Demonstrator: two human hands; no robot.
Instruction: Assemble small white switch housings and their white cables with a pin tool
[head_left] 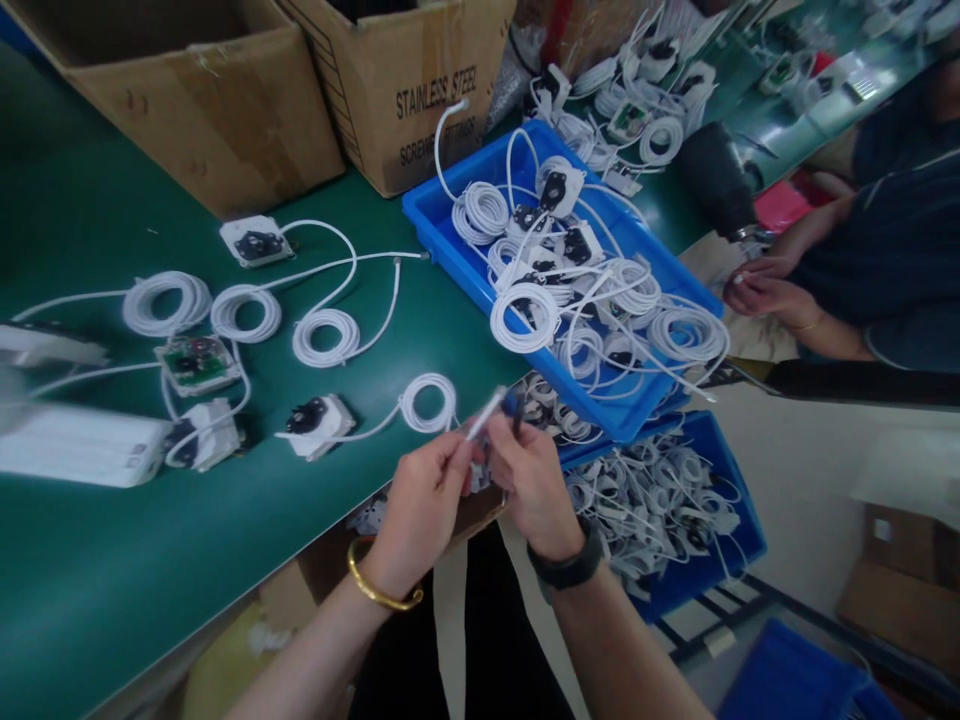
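My left hand is closed around a white cable end, which points up and away from me. Close beside it, my right hand pinches a small dark piece, too blurred to name. The two hands nearly touch at the table's front edge. Just beyond my left hand lies a coil of white cable, joined to a white housing with a black part. Farther left are more coiled cables and a housing with a green circuit board.
A blue tray heaped with coiled cable units sits ahead. Below it, another blue bin holds many more. Cardboard boxes line the back. At the right, a co-worker's hands are near a dark heat-gun-like tool.
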